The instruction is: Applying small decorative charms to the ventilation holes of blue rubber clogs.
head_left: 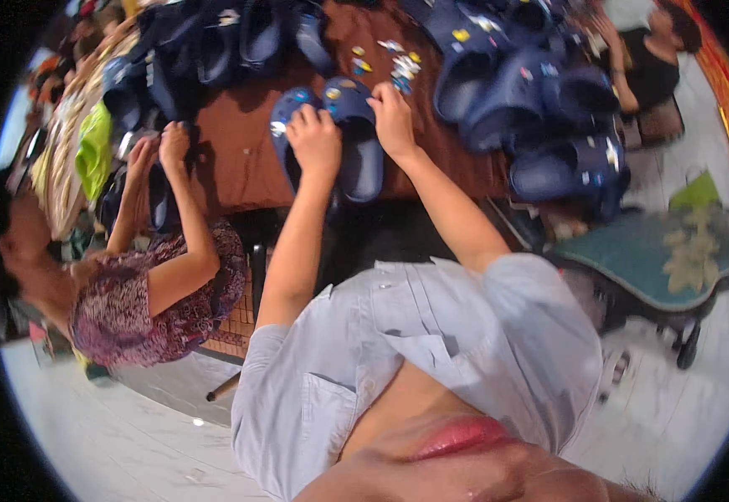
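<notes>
Two navy clogs lie side by side on a brown cloth-covered table, toes pointing away from me. My left hand (314,140) is closed over the left clog (292,102), its fingers curled at the strap area and covering part of it. Beside the right clog (349,99), my right hand (392,121) has its fingers bent in against the upper's right edge. Whether a small charm is between those fingers cannot be made out. Small coloured charms show on the uppers of both clogs. Beyond my right hand, a loose pile of small charms (403,65) lies on the cloth.
More navy clogs (507,100) are heaped at the right, and others (214,38) at the far left. Bright green clogs (92,151) lie past a co-worker (155,293) seated on my left. Another person (649,67) sits far right, beyond a teal chair (641,255).
</notes>
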A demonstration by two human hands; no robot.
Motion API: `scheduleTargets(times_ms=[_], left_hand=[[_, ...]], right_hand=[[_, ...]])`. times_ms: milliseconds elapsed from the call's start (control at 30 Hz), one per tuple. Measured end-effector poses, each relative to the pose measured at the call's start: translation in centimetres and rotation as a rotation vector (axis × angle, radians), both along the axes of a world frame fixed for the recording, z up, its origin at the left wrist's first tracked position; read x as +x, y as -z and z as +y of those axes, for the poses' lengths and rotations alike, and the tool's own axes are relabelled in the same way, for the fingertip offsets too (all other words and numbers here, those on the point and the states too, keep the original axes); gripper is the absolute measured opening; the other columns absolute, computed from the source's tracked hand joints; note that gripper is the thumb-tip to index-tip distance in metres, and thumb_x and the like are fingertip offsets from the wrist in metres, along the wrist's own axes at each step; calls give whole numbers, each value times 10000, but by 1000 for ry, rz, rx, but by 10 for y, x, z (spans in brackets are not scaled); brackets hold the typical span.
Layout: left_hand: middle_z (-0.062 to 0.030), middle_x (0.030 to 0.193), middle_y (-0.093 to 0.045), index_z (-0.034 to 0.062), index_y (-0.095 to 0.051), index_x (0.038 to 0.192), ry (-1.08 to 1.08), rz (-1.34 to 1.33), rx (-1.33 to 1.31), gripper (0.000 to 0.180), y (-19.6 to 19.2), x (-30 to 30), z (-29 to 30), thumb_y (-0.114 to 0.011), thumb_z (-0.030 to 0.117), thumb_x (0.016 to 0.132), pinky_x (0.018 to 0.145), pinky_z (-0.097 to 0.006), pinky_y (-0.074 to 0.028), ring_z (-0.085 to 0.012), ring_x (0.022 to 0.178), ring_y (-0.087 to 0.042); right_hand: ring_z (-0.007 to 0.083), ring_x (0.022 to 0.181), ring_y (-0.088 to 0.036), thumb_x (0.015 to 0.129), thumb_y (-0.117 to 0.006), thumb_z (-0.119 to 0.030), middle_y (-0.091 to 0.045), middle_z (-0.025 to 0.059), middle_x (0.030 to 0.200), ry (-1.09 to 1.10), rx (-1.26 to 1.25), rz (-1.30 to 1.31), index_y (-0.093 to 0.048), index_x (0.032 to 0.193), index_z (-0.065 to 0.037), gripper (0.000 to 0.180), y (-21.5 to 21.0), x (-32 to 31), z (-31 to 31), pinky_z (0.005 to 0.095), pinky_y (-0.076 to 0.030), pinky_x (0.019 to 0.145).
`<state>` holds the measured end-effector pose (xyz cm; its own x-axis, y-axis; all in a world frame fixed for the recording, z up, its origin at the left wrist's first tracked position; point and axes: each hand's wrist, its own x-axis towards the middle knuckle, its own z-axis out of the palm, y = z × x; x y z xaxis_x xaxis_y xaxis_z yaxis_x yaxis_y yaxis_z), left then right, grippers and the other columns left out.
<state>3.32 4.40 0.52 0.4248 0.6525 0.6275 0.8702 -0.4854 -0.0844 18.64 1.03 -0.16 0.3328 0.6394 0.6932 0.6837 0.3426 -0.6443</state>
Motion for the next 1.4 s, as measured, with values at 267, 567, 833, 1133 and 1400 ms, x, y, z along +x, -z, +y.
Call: scheduleTargets(times_ms=[267, 567, 833, 1133, 1400], left_hand=[[-151, 1116, -582, 72, -688, 958, 45, -17, 73, 313, 0, -6, -1, -740, 242, 700, 876, -472, -405, -327, 1083, -541], [-178, 1204, -575, 132, -695, 1122, 149, -181, -92, 414, -17, -21, -6, -765, 328, 764, 939, -504, -414, -371, 1166, -514], [-151, 982, -691, 97, -708, 1102, -48, -530, -225, 329, -29, -101, 13, -714, 295, 840, 808, -400, -518, -308, 911, -669], [-256, 1057, -680, 42, -688, 1069, -293, -414, -749, 725, -35, -88, 46, -547, 711, 829, 882, -462, -507, -404, 1048, -643], [-306, 1071, -650, 2, -646, 1121, -176, -86, -897, 761, 0, -102, 95, -462, 702, 887, 897, -513, -488, -455, 1053, -617]], right_hand=[[308, 824, -626, 931, -548, -25, -632, 159, 915, 275, 77, -159, -607, 1024, 10, 116, -33, 39, -171, 372, -496, 744], [47, 703, -521, 936, -598, -83, -597, 4, 784, 185, -256, 430, -600, 993, -20, 86, -1, 63, -196, 224, -420, 633], [138, 751, -613, 953, -550, -118, -644, 69, 875, -199, -329, 354, -612, 1060, -30, 153, -15, 22, -78, 293, -473, 696], [377, 902, -630, 866, -656, -319, -685, 162, 937, -265, -180, -207, -637, 1014, -74, 287, -38, -57, 37, 480, -484, 782], [324, 927, -626, 691, -789, -481, -602, 117, 968, -339, -283, -681, -601, 1164, -121, 623, -22, -71, 30, 452, -483, 778]])
